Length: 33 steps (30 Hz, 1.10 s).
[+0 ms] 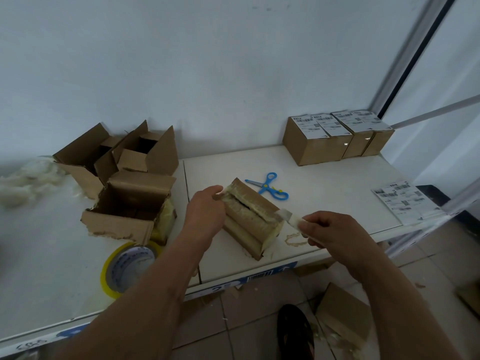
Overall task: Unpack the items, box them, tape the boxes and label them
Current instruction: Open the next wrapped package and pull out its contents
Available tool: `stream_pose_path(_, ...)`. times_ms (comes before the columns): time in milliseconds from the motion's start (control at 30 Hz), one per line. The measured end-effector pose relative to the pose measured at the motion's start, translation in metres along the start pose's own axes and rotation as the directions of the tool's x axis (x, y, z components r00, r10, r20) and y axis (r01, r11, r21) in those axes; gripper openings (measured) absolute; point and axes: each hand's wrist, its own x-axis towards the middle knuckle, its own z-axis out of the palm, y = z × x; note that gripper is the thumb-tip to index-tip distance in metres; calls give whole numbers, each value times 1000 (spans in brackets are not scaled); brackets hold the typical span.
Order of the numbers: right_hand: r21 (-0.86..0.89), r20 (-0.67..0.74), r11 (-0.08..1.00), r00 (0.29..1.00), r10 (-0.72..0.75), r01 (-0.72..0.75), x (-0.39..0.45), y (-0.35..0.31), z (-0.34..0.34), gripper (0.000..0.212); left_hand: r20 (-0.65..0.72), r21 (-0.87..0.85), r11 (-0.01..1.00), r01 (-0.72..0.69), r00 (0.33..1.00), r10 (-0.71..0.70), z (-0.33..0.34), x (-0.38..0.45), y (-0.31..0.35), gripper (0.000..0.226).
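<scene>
A small taped cardboard box (253, 220) lies on the white table (337, 183), its top seam partly split with torn tape along it. My left hand (205, 211) grips the box's far left end. My right hand (335, 235) pinches a strip of peeled tape (291, 218) that runs from the box's right end. A yellow-edged tape roll (124, 268) lies near the front edge, left of my left forearm. Blue and yellow scissors (270, 187) lie just behind the box. A sheet of shipping labels (405, 201) lies at the table's right edge.
Three open, torn cardboard boxes (124, 178) stand at the left. Crumpled white packing material (23, 183) lies at the far left. Several labelled closed boxes (337, 136) stand at the back right against the wall. A cardboard box (342, 315) and scraps lie on the tiled floor.
</scene>
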Motion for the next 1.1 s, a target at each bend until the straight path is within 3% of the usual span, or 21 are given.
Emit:
stream_pose_path(100,111,-119,988,985,121,-108,18,10,6,14,46,323,930,-176,984,170,-2,-3,-1,38)
stream_pose_path(233,40,-152,975,963,223,-220,48,29,27,19,116,574,767,-285,956,268,9,-11,-5,40)
stream_pose_path(367,-92,-102,970,971,215,-224,69,44,48,25,173,628,732,-266,964,202,16,-11,-8,56)
stream_pose_path(467,-356,-213,915,970,122,-193,74,42,53,39,256,591,758,-278,955,150,11,-7,-10,64)
stream_pose_path(533,-243,-291,967,957,2,-76,71,26,50,41,273,520,816,-254,954,123,8,-3,-10,66)
stream_pose_path(633,-25,-89,994,990,-105,103,59,-4,52,32,320,474,832,-288,937,141,4,4,-11,67)
stream_pose_path(733,-153,61,973,985,-163,171,57,-11,65,34,348,418,867,-272,929,124,-3,10,-14,67)
stream_pose_path(833,-190,128,964,979,-161,184,52,-11,81,42,252,422,885,-199,963,96,-8,12,-14,62)
stream_pose_path(933,-177,117,958,972,-206,224,45,-14,96,44,146,456,880,-136,986,77,-11,10,-12,58)
stream_pose_path(1100,-128,101,968,974,-204,216,44,-10,113,46,86,512,849,-126,992,95,-14,8,-16,56)
